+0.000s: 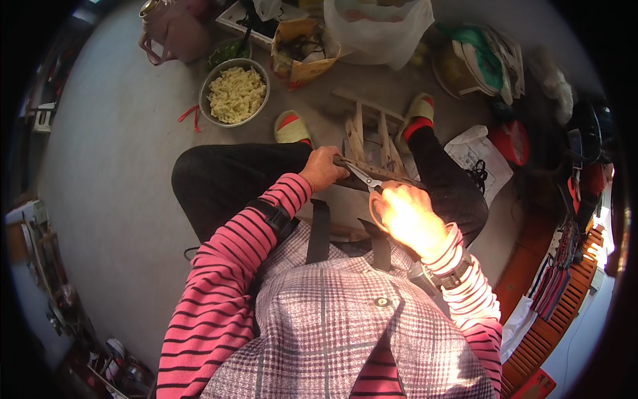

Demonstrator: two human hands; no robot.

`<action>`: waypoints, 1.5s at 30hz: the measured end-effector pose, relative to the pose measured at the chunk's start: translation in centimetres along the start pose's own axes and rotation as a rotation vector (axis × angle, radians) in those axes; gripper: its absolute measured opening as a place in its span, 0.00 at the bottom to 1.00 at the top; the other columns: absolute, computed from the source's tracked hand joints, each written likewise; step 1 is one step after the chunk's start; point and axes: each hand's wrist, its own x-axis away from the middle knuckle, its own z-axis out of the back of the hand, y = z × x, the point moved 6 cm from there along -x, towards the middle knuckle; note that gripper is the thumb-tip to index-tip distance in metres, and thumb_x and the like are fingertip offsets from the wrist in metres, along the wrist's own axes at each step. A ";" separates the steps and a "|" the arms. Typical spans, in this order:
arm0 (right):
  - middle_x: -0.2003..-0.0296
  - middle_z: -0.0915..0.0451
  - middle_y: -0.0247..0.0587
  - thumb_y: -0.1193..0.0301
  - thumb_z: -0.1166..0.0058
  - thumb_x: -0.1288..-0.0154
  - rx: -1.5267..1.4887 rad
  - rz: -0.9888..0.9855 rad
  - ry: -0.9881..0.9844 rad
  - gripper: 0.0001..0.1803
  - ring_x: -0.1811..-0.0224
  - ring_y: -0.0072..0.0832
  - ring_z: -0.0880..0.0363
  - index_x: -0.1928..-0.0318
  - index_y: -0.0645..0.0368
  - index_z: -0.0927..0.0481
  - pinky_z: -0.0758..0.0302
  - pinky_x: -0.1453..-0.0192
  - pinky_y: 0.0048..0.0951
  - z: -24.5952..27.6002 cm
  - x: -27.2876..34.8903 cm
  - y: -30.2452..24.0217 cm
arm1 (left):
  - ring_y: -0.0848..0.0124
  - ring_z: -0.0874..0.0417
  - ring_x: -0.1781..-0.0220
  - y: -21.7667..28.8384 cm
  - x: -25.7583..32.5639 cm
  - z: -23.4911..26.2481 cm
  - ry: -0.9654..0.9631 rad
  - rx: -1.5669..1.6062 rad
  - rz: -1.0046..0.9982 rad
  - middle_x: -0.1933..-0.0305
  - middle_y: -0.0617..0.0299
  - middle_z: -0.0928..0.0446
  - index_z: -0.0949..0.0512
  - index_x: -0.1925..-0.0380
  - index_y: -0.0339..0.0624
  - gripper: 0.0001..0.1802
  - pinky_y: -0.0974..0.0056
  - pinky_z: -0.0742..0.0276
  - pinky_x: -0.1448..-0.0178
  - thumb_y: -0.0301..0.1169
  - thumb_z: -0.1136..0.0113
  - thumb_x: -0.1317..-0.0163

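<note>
Bright sunlight falls on my right hand (413,218), whose fingers are closed round the handles of a pair of scissors (363,175). The blades point up and to the left, toward my left hand (321,167). That hand is closed, its fingertips at a small dark brown piece by the scissor tips; its kind I cannot make out. Just beyond both hands a slatted wooden stool or frame (377,137) lies between my feet.
A metal bowl (264,105) of pale yellow chopped pieces stands at the far left, near red strips (189,117) on the floor. Farther back are an open paper bag (292,72), a white plastic bag (379,30) and a pink jug (174,36). A white packet (480,156) lies right.
</note>
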 end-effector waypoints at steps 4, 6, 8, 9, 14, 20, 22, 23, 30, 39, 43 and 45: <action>0.58 0.23 0.40 0.67 0.40 0.38 0.039 -0.122 -0.039 0.12 0.60 0.38 0.23 0.57 0.60 0.21 0.25 0.58 0.36 -0.7 1.5 -0.7 | 0.74 0.20 0.79 0.2 -0.2 -0.5 -0.017 0.102 0.079 0.75 0.57 0.19 0.22 0.65 0.30 0.13 0.67 0.23 0.74 0.22 0.28 0.49; 0.56 0.23 0.42 0.66 0.40 0.37 0.117 -0.128 -0.054 0.15 0.60 0.38 0.23 0.53 0.61 0.22 0.24 0.57 0.35 -0.9 1.8 -0.9 | 0.75 0.20 0.78 0.5 -0.4 -0.5 0.004 0.100 0.063 0.75 0.57 0.18 0.22 0.64 0.31 0.13 0.68 0.23 0.74 0.22 0.29 0.49; 0.56 0.23 0.42 0.66 0.40 0.36 0.158 -0.178 -0.048 0.15 0.59 0.39 0.23 0.53 0.61 0.22 0.24 0.57 0.36 -1.0 2.2 -1.2 | 0.75 0.20 0.78 0.6 -0.6 -0.5 0.008 0.136 0.058 0.73 0.57 0.18 0.23 0.64 0.31 0.14 0.68 0.23 0.74 0.22 0.29 0.48; 0.59 0.22 0.43 0.65 0.40 0.36 0.115 -0.218 -0.051 0.16 0.61 0.39 0.22 0.53 0.61 0.22 0.24 0.58 0.36 -1.2 2.1 -0.8 | 0.75 0.20 0.78 0.6 -0.7 -0.5 0.011 0.153 0.054 0.73 0.57 0.18 0.23 0.63 0.31 0.14 0.68 0.22 0.74 0.22 0.29 0.48; 0.72 0.22 0.47 0.61 0.39 0.37 -0.126 -0.419 -0.158 0.17 0.72 0.45 0.21 0.55 0.60 0.21 0.23 0.65 0.42 -2.1 1.7 1.5 | 0.71 0.17 0.77 0.3 -0.8 -0.6 0.008 0.156 0.047 0.74 0.54 0.17 0.22 0.63 0.29 0.16 0.65 0.20 0.72 0.24 0.28 0.50; 0.75 0.26 0.40 0.62 0.41 0.35 -0.026 -0.325 0.006 0.14 0.74 0.38 0.22 0.59 0.60 0.24 0.23 0.66 0.37 -0.9 0.7 0.8 | 0.70 0.16 0.79 0.4 -0.8 -0.5 0.042 0.154 0.031 0.76 0.53 0.17 0.21 0.63 0.29 0.16 0.65 0.20 0.74 0.25 0.27 0.51; 0.63 0.17 0.60 0.63 0.42 0.35 -0.429 -0.597 -0.218 0.20 0.62 0.54 0.16 0.49 0.65 0.25 0.20 0.58 0.46 -3.4 1.5 1.6 | 0.70 0.17 0.79 0.5 -0.9 -0.4 0.051 0.184 0.055 0.76 0.54 0.17 0.22 0.63 0.29 0.16 0.65 0.21 0.74 0.25 0.28 0.50; 0.61 0.17 0.62 0.64 0.42 0.35 -0.441 -0.643 -0.257 0.20 0.59 0.54 0.16 0.49 0.66 0.25 0.19 0.56 0.46 -4.1 1.8 1.7 | 0.70 0.17 0.79 0.6 -0.8 -0.3 0.058 0.206 0.064 0.76 0.54 0.18 0.22 0.63 0.29 0.16 0.65 0.21 0.75 0.25 0.28 0.49; 0.54 0.17 0.60 0.63 0.41 0.34 -0.588 -0.748 -0.117 0.23 0.51 0.53 0.16 0.49 0.71 0.24 0.19 0.49 0.45 -6.9 2.5 2.3 | 0.74 0.18 0.77 1.8 -0.9 -0.3 0.028 0.271 0.076 0.73 0.56 0.19 0.26 0.58 0.29 0.14 0.69 0.22 0.75 0.21 0.33 0.42; 0.59 0.16 0.59 0.62 0.41 0.35 -0.675 -0.778 0.002 0.20 0.58 0.54 0.16 0.51 0.66 0.23 0.19 0.54 0.46 -9.6 2.0 2.8 | 0.73 0.18 0.76 2.4 -0.7 0.2 0.052 0.321 0.083 0.72 0.55 0.18 0.28 0.54 0.29 0.15 0.69 0.22 0.74 0.21 0.35 0.39; 0.60 0.16 0.59 0.62 0.40 0.35 -0.663 -0.761 0.025 0.20 0.58 0.54 0.16 0.53 0.66 0.22 0.19 0.55 0.46 -9.6 1.3 2.9 | 0.72 0.18 0.78 2.5 -0.6 0.4 0.049 0.332 0.086 0.71 0.55 0.18 0.29 0.54 0.30 0.15 0.68 0.23 0.76 0.21 0.37 0.38; 0.60 0.16 0.58 0.61 0.40 0.35 -0.666 -0.770 0.029 0.20 0.58 0.54 0.16 0.53 0.66 0.22 0.19 0.55 0.46 -9.5 1.1 2.9 | 0.72 0.18 0.78 2.3 -0.5 0.3 0.049 0.346 0.092 0.71 0.55 0.18 0.29 0.55 0.31 0.14 0.68 0.23 0.76 0.22 0.38 0.38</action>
